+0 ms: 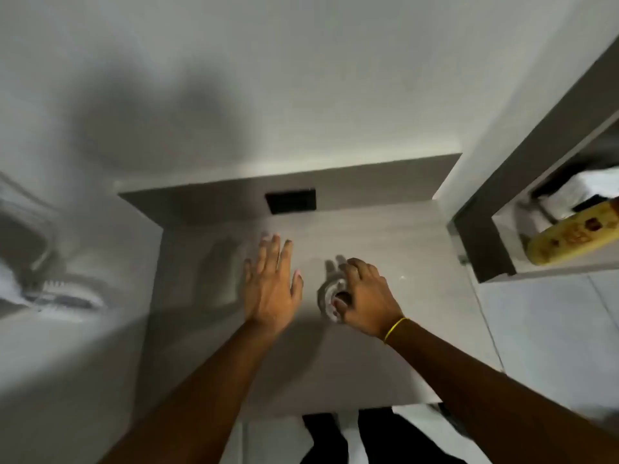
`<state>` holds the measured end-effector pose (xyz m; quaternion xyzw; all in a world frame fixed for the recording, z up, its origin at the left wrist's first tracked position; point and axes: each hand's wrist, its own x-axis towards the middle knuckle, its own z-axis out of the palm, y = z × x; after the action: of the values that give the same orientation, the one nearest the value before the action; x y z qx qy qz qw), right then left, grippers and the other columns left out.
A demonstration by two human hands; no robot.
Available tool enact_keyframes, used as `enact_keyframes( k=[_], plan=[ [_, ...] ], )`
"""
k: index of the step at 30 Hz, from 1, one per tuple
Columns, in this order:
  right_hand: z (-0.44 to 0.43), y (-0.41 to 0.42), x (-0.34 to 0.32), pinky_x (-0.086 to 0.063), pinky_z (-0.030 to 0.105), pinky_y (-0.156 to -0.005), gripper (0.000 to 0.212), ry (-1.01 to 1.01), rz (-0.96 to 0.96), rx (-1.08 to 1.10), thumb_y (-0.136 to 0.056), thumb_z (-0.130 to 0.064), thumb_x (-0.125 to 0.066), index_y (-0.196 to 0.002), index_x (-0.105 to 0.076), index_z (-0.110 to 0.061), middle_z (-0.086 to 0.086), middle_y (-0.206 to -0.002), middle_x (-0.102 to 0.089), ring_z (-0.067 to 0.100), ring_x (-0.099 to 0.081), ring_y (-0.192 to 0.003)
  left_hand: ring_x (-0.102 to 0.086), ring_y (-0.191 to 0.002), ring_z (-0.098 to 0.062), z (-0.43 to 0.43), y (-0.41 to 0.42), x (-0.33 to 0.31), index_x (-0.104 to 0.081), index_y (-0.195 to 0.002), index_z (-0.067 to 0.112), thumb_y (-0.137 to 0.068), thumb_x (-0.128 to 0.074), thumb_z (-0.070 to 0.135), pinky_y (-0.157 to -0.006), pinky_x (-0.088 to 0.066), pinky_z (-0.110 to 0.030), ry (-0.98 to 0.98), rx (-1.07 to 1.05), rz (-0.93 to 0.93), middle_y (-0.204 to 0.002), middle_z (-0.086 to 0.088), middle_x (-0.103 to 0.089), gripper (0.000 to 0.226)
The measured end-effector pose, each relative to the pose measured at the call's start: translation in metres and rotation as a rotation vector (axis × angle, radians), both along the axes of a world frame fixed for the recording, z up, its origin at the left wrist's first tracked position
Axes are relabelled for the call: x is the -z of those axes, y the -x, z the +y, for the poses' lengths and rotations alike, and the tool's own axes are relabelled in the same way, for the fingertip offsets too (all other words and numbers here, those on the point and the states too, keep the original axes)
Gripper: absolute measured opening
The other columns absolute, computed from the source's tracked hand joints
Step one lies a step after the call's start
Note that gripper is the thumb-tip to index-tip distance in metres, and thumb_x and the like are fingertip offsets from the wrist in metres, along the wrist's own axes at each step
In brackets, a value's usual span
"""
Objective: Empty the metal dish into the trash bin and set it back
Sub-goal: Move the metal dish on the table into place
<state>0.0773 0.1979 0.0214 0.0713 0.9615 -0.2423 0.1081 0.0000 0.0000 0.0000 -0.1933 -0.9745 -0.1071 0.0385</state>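
My right hand curled its grip on the small round metal dish on the grey bench, left hand spread empty; next, probably lifting it binward.

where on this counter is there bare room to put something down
Bare counter runs along the near edge, in front of both hands. More lies right of the right hand, toward the recessed shelf. The back strip below the black wall opening is also open. It is crowded only mid-counter, where the right hand covers the metal dish beside the left hand.
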Motion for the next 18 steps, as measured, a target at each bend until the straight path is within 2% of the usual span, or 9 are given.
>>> enact_keyframes(
  k=[4, 7, 11, 18],
  plan=[
    [-0.007, -0.014, 0.039, -0.054, 0.051, -0.107, 0.098, 0.018, -0.034, 0.073, -0.076, -0.047, -0.075, -0.161, -0.038, -0.017, 0.011, -0.163, -0.043, 0.037, -0.048, -0.144, -0.022, -0.168, -0.032, -0.007, -0.044, 0.063, -0.041, -0.166, 0.016, -0.105, -0.052, 0.037, -0.127, -0.030, -0.065, 0.038, -0.025, -0.185, -0.179, -0.008, -0.030, 0.065],
    [-0.013, -0.015, 0.050, -0.056, 0.052, -0.102, 0.106, -0.010, -0.081, 0.061, -0.071, -0.045, -0.077, -0.163, -0.032, -0.021, 0.009, -0.167, -0.033, 0.037, -0.045, -0.146, -0.023, -0.167, -0.032, -0.010, -0.064, 0.095, -0.043, -0.165, 0.015, -0.105, -0.047, 0.038, -0.126, -0.030, -0.066, 0.002, -0.021, -0.300, -0.179, -0.010, -0.030, 0.064],
    [-0.012, -0.002, 0.052, -0.055, 0.054, -0.102, 0.111, -0.103, -0.180, -0.059, -0.067, -0.041, -0.079, -0.163, -0.029, -0.020, 0.011, -0.172, -0.020, 0.039, -0.036, -0.150, -0.026, -0.166, -0.033, -0.017, -0.082, 0.119, -0.046, -0.163, 0.013, -0.108, -0.043, 0.040, -0.130, -0.025, -0.065, 0.026, -0.005, -0.209, -0.177, -0.012, -0.035, 0.061],
    [-0.008, 0.025, 0.052, -0.058, 0.047, -0.093, 0.098, -0.177, -0.242, -0.243, -0.064, -0.031, -0.081, -0.153, -0.040, -0.021, 0.010, -0.151, -0.036, 0.038, -0.047, -0.132, -0.022, -0.168, -0.032, -0.015, -0.083, 0.121, -0.042, -0.165, 0.015, -0.108, -0.039, 0.044, -0.131, -0.021, -0.064, -0.001, -0.030, -0.217, -0.178, -0.011, -0.032, 0.064]
  ],
)
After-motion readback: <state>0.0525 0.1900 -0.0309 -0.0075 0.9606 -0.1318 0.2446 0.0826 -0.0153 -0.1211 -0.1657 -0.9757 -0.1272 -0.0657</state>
